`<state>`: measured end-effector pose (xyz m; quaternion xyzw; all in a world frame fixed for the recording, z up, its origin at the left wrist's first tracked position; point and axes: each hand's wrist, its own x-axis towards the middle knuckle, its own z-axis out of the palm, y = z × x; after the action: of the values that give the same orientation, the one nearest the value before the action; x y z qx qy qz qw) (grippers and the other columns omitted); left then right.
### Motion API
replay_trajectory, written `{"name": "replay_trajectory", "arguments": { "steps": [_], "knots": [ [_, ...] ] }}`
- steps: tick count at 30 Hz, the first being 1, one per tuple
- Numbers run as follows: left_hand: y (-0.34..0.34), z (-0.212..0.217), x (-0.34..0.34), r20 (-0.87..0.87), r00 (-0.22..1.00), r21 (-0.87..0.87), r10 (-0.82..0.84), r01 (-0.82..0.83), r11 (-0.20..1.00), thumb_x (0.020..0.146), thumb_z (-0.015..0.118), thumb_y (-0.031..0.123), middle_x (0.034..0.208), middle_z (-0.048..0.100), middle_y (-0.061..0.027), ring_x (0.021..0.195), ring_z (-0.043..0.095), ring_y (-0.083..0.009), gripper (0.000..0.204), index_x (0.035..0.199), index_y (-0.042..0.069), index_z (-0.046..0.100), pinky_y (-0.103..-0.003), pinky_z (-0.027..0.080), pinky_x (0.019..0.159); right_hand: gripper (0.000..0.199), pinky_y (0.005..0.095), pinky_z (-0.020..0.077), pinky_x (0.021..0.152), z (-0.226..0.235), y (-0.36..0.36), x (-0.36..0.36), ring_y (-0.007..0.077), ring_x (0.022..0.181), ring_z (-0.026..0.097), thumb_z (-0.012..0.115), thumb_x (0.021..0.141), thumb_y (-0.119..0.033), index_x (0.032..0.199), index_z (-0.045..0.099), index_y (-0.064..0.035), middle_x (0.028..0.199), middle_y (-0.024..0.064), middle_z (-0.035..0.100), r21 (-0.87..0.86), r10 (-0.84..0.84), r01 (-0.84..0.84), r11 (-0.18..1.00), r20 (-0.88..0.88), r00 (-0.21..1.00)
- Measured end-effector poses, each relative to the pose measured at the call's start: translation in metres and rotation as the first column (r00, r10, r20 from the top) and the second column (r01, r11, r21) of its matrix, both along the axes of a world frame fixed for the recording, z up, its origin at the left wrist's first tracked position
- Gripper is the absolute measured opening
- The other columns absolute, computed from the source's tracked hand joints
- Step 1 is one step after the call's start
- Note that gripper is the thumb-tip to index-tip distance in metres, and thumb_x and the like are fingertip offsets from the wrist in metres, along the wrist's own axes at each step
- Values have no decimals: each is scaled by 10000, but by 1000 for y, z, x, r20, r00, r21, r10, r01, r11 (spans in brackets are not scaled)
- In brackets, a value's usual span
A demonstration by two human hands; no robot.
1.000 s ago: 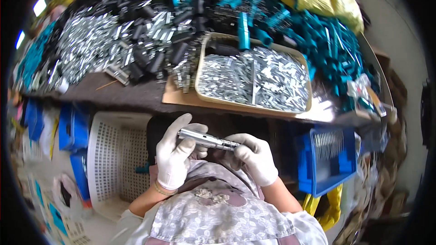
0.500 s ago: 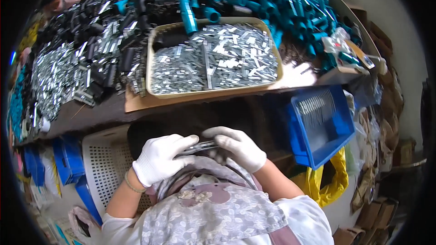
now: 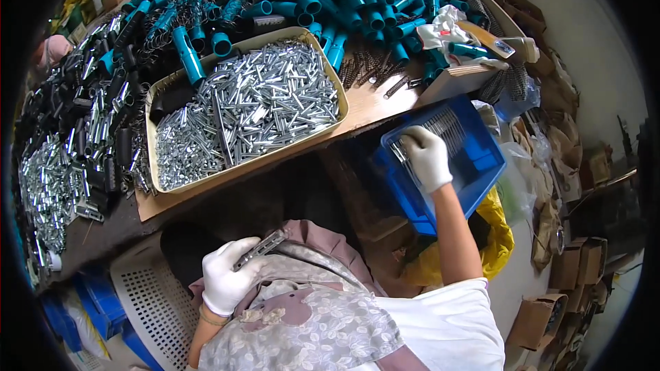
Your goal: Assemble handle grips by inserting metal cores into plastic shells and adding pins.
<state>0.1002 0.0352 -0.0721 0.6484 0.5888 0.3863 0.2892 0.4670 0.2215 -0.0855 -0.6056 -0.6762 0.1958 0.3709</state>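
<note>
In front of my apron, my left hand in a white glove is closed round one end of a narrow silvery metal channel piece. The piece sticks out past the thumb, tilted up to the right. Off to the right, my gloved right hand is over the left side of a blue plastic crate. Its fingers are curled together at a row of slim metal parts lined up in the crate. What the fingertips hold, if anything, is hidden by the glove.
A cream tray of small metal pins and fittings stands on the bench, with teal tubes heaped behind it. Dark springs lie right of it. Black and silvery parts pile up left. A white perforated basket is below; a yellow bag hangs under the crate.
My right hand has left the metal piece and reached right to the blue crate. My left hand keeps the piece, lower down. The whole view has swung to the right.
</note>
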Motion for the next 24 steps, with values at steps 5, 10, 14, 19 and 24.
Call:
{"name": "replay_trajectory", "arguments": {
  "steps": [5,10,14,19,24],
  "knots": [
    [-4,-8,-1,-3,1000,-26,14,-14,1000,704,801,49,828,703,-156,694,695,-259,326,1013,-13,718,-324,535,632,180,440,539,780,-62,27,77,379,861,686,713,806,-223,915,755,-85,884,184,716,-126,-135,217,968,468,873],
    [-4,-3,6,-22,999,3,33,-33,999,709,795,50,829,702,-156,693,695,-265,326,1021,-5,719,-326,536,633,265,426,542,790,-57,36,76,354,847,700,762,792,-287,934,758,-64,902,197,725,-308,-83,197,931,348,934],
    [-4,-3,7,-48,999,42,8,-6,999,712,795,54,835,700,-161,697,696,-280,330,1028,2,717,-330,537,631,310,409,536,819,-49,38,69,343,873,702,800,756,-295,934,754,-45,920,191,735,-408,-41,225,885,413,910],
    [-9,-3,5,-5,1000,33,27,-27,999,709,778,27,853,697,-166,728,689,-267,324,1018,-35,700,-325,530,669,401,417,535,849,-56,52,80,370,907,695,818,725,-321,958,736,-5,971,233,723,-517,-17,200,832,337,941],
    [-13,-3,-4,50,995,40,91,-93,995,732,793,31,883,715,-179,756,714,-284,323,1039,-24,709,-328,548,677,267,459,539,831,-24,38,70,412,892,682,728,789,-247,911,714,-9,929,250,706,-214,-141,309,927,565,813]
  ]
}}
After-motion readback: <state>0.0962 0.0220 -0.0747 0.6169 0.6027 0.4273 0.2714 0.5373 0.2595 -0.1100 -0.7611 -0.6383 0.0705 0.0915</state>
